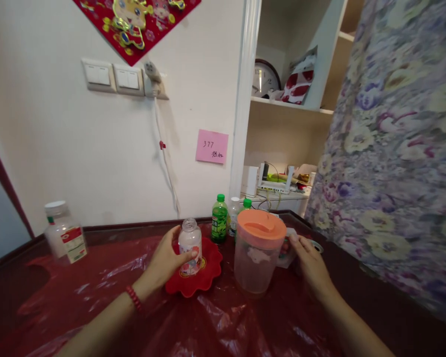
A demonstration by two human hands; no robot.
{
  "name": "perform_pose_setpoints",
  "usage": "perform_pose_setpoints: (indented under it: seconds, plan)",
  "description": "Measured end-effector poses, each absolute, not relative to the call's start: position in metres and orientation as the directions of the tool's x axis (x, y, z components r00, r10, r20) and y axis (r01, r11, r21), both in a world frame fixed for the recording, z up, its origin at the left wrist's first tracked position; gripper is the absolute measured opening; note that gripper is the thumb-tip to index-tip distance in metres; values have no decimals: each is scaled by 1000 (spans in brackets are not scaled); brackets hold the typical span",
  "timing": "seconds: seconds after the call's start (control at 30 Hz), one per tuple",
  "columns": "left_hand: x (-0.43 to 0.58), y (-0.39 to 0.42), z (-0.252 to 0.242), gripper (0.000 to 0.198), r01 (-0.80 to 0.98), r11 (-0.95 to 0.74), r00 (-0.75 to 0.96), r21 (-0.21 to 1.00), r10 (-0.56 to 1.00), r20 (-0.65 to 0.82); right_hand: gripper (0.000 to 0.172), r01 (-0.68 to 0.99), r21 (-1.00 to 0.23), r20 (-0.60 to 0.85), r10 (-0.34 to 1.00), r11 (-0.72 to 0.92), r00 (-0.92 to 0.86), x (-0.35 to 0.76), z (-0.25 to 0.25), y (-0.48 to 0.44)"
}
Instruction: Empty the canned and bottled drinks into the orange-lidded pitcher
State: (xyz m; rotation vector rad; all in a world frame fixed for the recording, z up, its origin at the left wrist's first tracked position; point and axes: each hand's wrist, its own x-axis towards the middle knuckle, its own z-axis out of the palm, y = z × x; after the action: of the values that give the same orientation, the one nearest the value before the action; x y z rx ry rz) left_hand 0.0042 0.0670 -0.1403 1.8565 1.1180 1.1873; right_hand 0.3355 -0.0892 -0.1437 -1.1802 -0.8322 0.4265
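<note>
My left hand (165,260) is wrapped round a clear, uncapped bottle (190,242) with a pink printed label. The bottle is upright over a red scalloped plate (196,289). To its right stands a see-through pitcher (253,270) with an orange lid (262,229). My right hand (312,265) is closed at the pitcher's handle on the right side, with the fingertips partly hiding the handle. No liquid can be made out in the bottle; the pitcher's contents are hard to tell through its cloudy wall.
Behind the plate and pitcher stand a green drink bottle (219,220), a white-capped bottle (233,218) and another green-capped bottle (247,204). A large clear jar (65,235) is at the far left. Red plastic film (119,282) covers the table; a floral curtain (386,163) hangs right.
</note>
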Motion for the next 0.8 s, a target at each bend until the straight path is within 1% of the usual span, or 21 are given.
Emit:
perform_pose_setpoints:
  seconds: [0.1, 0.17, 0.27, 0.4, 0.5, 0.6, 0.8]
  plan:
    - [12, 64, -144, 86, 334, -413, 224, 847, 908, 354, 65, -9, -940, 262, 741, 340, 619, 334, -153, -86]
    - [15, 63, -148, 76, 329, -405, 223, 853, 911, 346, 64, -68, -936, 229, 741, 347, 631, 332, -159, -84]
    - [18, 63, -157, 63, 306, -403, 229, 862, 910, 344, 62, -115, -922, 206, 721, 370, 662, 328, -165, -80]
    - [17, 64, -164, 58, 270, -437, 251, 858, 892, 375, 62, -156, -907, 181, 698, 390, 692, 324, -169, -78]
    - [16, 63, -162, 58, 271, -456, 250, 848, 884, 395, 63, -177, -898, 172, 692, 403, 701, 320, -167, -79]
    - [15, 60, -158, 58, 254, -442, 268, 860, 887, 377, 67, -179, -885, 191, 686, 429, 702, 313, -160, -79]
    - [14, 56, -156, 55, 232, -423, 265, 876, 894, 362, 71, -109, -884, 249, 654, 455, 715, 305, -143, -72]
